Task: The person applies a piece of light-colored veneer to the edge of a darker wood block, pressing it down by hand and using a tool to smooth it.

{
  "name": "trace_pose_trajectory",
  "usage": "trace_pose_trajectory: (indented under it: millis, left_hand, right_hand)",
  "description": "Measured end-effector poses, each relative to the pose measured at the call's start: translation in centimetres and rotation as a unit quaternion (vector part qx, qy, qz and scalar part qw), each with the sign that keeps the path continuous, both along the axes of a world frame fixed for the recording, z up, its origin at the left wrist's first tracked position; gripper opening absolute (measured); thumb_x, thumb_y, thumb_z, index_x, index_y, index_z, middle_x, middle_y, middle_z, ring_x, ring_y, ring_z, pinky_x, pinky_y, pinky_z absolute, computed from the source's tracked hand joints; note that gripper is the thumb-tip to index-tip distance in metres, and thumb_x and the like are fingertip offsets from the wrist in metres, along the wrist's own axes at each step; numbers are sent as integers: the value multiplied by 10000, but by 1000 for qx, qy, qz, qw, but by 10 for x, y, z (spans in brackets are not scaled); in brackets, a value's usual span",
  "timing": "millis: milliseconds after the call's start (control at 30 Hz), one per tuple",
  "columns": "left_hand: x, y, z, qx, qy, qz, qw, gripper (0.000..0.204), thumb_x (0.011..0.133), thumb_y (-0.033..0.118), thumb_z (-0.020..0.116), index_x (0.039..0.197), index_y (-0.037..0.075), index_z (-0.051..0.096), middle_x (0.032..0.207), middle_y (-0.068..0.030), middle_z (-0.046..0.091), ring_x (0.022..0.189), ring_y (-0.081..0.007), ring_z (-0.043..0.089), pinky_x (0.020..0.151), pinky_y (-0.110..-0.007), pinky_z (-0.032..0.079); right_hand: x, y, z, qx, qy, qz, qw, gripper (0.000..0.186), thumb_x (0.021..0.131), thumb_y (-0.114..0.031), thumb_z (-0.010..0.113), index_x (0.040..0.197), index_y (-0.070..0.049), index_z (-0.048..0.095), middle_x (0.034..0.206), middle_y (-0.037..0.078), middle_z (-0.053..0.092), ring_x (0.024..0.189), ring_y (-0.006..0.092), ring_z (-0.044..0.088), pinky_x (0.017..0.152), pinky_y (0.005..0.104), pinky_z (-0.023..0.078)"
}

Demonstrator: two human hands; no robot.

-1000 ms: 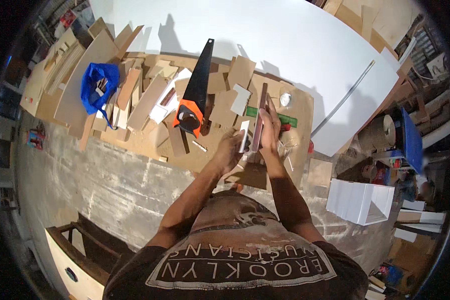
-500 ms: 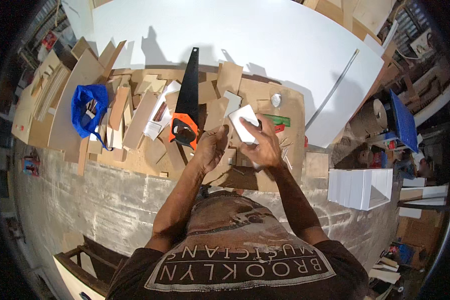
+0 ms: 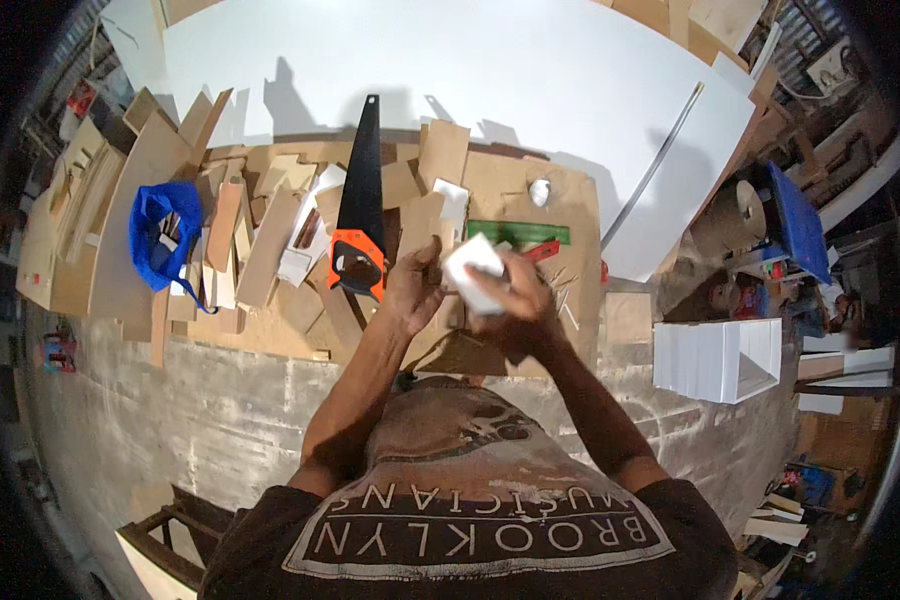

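Note:
My right hand (image 3: 523, 305) is wrapped round a small white block (image 3: 470, 263), which is blurred by motion. Close beside it on the left, my left hand (image 3: 413, 288) is closed, its thumb and fingers at the lower end of a flat brown piece of board (image 3: 420, 222). Some of its fingers are hidden from above. Just left of that hand lies a handsaw (image 3: 360, 190) with a black blade and an orange handle, the blade pointing away from me. Beyond my right hand are a green strip-shaped tool (image 3: 520, 233) and a red piece (image 3: 543, 250).
Wood offcuts (image 3: 275, 240) pile up on the brown worktop (image 3: 570, 215), with a blue bag (image 3: 160, 240) at left. Behind lies a large white panel (image 3: 450, 60) bearing a metal straightedge (image 3: 655, 165). A white box (image 3: 705, 358) stands at right. A crumpled white lump (image 3: 539, 192) sits near the back.
My right hand has turned and moved lower with the white block, uncovering more of the green tool and red piece. My left hand stays by the brown board. The whole view has shifted slightly.

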State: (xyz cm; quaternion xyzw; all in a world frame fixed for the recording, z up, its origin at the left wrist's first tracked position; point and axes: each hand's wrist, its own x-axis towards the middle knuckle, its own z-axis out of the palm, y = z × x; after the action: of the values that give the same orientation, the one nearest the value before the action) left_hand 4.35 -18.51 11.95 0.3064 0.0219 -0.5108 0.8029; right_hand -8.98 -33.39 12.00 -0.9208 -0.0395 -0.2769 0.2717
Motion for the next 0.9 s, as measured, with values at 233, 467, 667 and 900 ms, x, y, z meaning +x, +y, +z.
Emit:
trace_pose_trajectory:
  millis: [233, 467, 667, 900]
  left_hand:
    - [2, 20, -4, 132, 115, 177, 969, 157, 996, 208, 526, 863, 136, 569, 687, 46, 497, 635, -92, 484, 665, -265, 451]
    - [17, 95, -57, 49, -26, 241, 969, 129, 991, 170, 530, 895, 91, 564, 747, -3, 557, 657, -127, 540, 607, -280, 442]
    - [-1, 148, -109, 243, -164, 149, 944, 266, 958, 178, 594, 1160, 5, 592, 959, -64, 641, 779, -131, 589, 653, -259, 452]
    - [-26, 115, -139, 376, -319, -12, 870, 326, 954, 199, 585, 1196, -16, 624, 911, -47, 638, 789, -148, 562, 701, -299, 466]
  right_hand:
    - [0, 34, -11, -13, 109, 71, 991, 545, 693, -254, 755, 1221, -141, 677, 1356, 223, 463, 1161, 372, 546, 951, 459, 491]
    - [113, -6, -104, 69, 147, -98, 982, 691, 727, -322, 767, 1313, -34, 543, 1338, 305, 478, 1204, 446, 492, 1013, 494, 429]
    - [206, -28, -133, 120, 195, -179, 957, 764, 774, -466, 727, 1346, -6, 515, 1261, 295, 562, 1163, 419, 556, 997, 468, 443]
    - [92, -39, -134, 228, 129, -144, 954, 565, 839, -287, 746, 1277, 22, 567, 1104, 189, 636, 940, 225, 635, 811, 320, 511]
